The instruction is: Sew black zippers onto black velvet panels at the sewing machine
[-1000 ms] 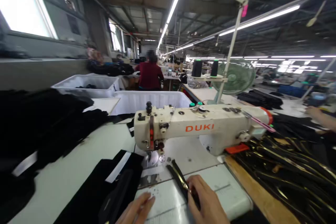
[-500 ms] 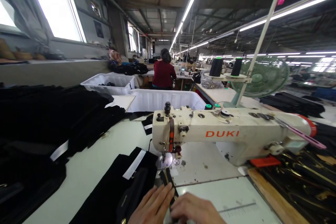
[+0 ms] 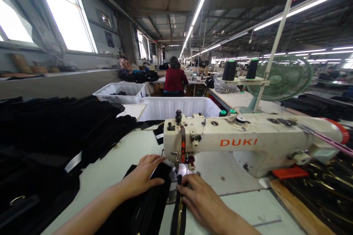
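My left hand rests on a black fabric panel, fingers stretched toward the sewing machine and thumb spread apart. Just right of the panel runs a black zipper strip with gold teeth. Its upper end lies close to the needle area, and my right hand grips it there with bent fingers. The fingertips' exact contact with the strip is partly hidden. Light falls on the metal plate under the machine head.
Black fabric pieces are piled at left. White plastic bins stand behind the machine. Zippers with gold teeth lie at right beside a wooden edge. A person in a red top sits farther back, near a green fan.
My left hand has moved forward onto the panel's upper part, covering its white strip. My right hand has gone forward along the zipper to its upper end. The view has shifted slightly.
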A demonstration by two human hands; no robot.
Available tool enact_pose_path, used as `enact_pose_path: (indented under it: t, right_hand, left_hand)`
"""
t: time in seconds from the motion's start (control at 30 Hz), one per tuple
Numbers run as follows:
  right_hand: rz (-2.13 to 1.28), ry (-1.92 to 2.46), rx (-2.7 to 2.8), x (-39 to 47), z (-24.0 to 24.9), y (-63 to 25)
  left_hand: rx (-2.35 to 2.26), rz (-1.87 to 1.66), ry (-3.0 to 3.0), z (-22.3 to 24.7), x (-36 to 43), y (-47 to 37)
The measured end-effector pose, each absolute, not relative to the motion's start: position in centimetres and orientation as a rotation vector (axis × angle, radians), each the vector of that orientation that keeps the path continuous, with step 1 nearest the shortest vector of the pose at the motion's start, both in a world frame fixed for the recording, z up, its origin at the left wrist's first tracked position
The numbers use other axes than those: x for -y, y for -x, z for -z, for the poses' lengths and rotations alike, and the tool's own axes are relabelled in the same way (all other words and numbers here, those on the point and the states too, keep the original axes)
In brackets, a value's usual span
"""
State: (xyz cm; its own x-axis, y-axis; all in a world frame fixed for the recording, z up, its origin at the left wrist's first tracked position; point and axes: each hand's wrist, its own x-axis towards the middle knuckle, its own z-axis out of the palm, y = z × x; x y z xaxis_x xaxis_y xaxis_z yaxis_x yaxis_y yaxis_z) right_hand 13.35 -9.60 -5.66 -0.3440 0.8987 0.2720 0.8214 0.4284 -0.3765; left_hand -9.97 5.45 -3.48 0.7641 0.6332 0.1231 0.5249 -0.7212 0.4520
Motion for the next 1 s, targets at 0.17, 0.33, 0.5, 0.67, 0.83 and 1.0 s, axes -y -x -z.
enact_pose_path:
  t: [0.17, 0.33, 0.5, 0.67, 0.83, 1.0]
  right_hand:
    - [-0.192, 1.4, 2.279, 9.7, 6.0, -13.3]
    - [-0.151, 1.349, 2.275, 9.7, 6.3, -13.2]
    - [-0.034, 1.339, 2.282, 9.6, 6.7, -13.0]
    - [0.01, 1.339, 2.279, 9.5, 7.2, -12.9]
    - [0.022, 1.373, 2.311, 9.6, 7.2, -12.9]
    - [-0.114, 1.382, 2.307, 10.2, 6.5, -13.0]
  left_hand:
    - [-0.917, -0.412, -2.469, 4.7, -5.3, 8.5]
    - [-1.098, -0.57, -2.395, 5.6, -3.3, 7.4]
    - [-0.978, -0.74, -2.622, 6.9, 0.3, 8.3]
    - [-0.639, -0.766, -2.869, 7.3, 2.6, 8.9]
    - [-0.703, -0.768, -2.91, 8.3, 1.8, 8.5]
    - [-0.702, -0.702, -2.966, 9.2, 1.6, 8.2]
